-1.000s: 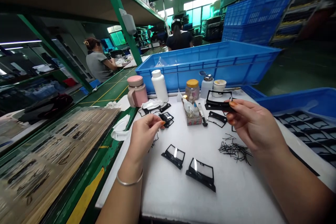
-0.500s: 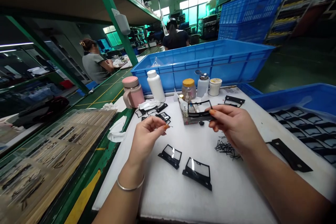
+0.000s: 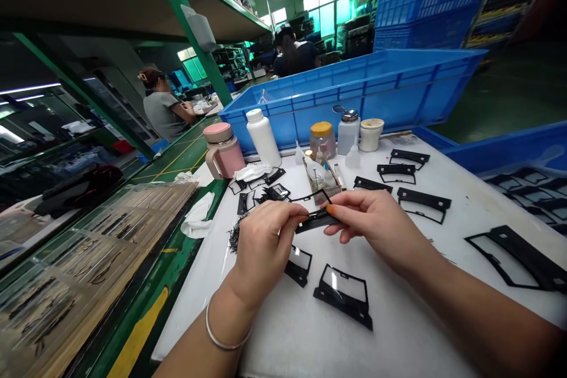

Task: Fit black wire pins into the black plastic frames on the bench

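Left hand (image 3: 266,251) now joins right hand (image 3: 376,224) on 1 black plastic frame (image 3: 316,221); both pinch it narrowly above the white surface (image 3: 283,331). Earlier, right held it alone.

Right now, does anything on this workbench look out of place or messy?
A tangled tuft of thin black strands lies loose on the white foam mat beside the left hand, and a crumpled white wipe sits at the mat's edge. Both look untidy beside the separately laid black frames.
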The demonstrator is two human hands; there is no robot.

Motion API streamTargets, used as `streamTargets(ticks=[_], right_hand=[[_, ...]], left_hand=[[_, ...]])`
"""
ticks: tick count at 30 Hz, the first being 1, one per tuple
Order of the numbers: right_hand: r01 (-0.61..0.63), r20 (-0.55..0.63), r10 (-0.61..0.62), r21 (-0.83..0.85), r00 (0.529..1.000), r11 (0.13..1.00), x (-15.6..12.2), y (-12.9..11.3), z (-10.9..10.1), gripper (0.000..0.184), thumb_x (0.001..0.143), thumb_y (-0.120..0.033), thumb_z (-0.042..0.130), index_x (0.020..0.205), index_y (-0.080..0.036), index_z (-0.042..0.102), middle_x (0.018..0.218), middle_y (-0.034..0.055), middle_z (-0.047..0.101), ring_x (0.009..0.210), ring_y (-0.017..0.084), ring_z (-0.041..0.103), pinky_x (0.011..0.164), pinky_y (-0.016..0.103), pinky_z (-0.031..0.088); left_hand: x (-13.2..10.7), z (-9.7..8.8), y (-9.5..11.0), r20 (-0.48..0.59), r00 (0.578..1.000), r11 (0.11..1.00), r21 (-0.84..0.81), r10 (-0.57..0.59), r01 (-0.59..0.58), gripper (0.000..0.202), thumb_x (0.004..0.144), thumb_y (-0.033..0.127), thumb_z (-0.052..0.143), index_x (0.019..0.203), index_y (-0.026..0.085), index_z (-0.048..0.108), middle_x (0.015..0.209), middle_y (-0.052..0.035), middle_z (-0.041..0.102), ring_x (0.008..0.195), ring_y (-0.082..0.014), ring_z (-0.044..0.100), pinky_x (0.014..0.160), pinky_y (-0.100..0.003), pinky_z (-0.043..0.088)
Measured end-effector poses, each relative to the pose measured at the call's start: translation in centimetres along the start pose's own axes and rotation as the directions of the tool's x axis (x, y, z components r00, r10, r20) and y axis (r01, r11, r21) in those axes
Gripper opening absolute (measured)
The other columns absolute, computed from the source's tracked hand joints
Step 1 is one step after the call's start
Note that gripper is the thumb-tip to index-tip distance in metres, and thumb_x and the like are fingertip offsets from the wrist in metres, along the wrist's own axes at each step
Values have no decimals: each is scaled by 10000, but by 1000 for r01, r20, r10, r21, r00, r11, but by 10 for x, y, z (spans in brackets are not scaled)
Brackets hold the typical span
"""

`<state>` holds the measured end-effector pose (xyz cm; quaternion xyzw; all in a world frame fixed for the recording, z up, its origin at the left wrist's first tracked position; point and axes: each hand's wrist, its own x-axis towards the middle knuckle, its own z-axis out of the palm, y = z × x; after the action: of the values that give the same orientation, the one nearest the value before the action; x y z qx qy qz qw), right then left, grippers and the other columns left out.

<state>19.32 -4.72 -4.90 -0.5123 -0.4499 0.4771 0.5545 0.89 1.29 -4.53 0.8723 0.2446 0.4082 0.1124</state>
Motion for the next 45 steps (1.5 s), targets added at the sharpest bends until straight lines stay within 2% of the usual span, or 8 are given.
streamTargets(ticks=[6, 13, 23, 28, 33, 39, 45], right_hand=[[-90, 30, 87, 123, 996, 988, 2, 6, 2, 196, 808, -365, 713, 830, -170, 707, 872, 52, 710, 721, 177, 716, 478, 155, 501], [-70, 35, 66, 143, 997, 987, 0, 4, 2, 201, 815, -369, 705, 885, -180, 704, 1006, 65, 698, 733, 162, 709, 485, 141, 498], [-63, 17, 62, 131, 998, 989, -4, 2, 6, 163, 838, -299, 660, 938, -170, 653, 1020, 69, 685, 750, 181, 715, 499, 160, 514], [-71, 2, 71, 107, 997, 992, -3, 3, 5, 185, 857, -302, 639, 982, -166, 648, 897, 66, 694, 773, 195, 716, 514, 167, 524], [-75, -4, 76, 140, 997, 987, -3, 3, 4, 193, 840, -306, 658, 975, -168, 654, 996, 80, 691, 758, 184, 715, 512, 165, 529], [-132, -7, 137, 212, 991, 968, 0, 2, 7, 178, 835, -280, 651, 973, -167, 650, 1028, 81, 687, 735, 184, 718, 470, 145, 506], [-97, 15, 96, 196, 995, 976, -4, 3, 8, 185, 858, -270, 634, 1016, -174, 628, 1049, 85, 683, 784, 199, 721, 486, 146, 516]], left_hand=[[3, -3, -1, 9, 997, 992, 102, 73, -73, 94, 922, 111, 573, 918, 176, 640, 875, -10, 662, 843, -165, 553, 792, -312, 434], [2, -2, 0, 60, 997, 984, 167, 48, -58, 104, 947, 139, 516, 911, 166, 610, 905, -43, 644, 850, -189, 527, 795, -343, 407], [2, -2, 2, 88, 996, 983, 181, 9, -25, 118, 953, 149, 494, 886, 161, 590, 858, -46, 606, 853, -197, 499, 785, -348, 396], [2, -2, 2, 82, 997, 981, 194, -4, -12, 122, 952, 157, 492, 883, 170, 592, 859, -47, 609, 842, -197, 506, 781, -348, 399], [2, -2, 3, 79, 997, 980, 200, 3, -19, 105, 944, 155, 511, 890, 174, 599, 859, -41, 611, 837, -195, 503, 776, -345, 395], [3, -2, 3, 97, 995, 983, 183, 2, -20, 89, 936, 137, 520, 884, 163, 588, 848, -34, 595, 843, -190, 488, 782, -342, 387], [3, -2, 3, 110, 994, 985, 173, -14, -5, 99, 940, 137, 495, 880, 161, 569, 852, -40, 580, 833, -188, 480, 768, -339, 380]])
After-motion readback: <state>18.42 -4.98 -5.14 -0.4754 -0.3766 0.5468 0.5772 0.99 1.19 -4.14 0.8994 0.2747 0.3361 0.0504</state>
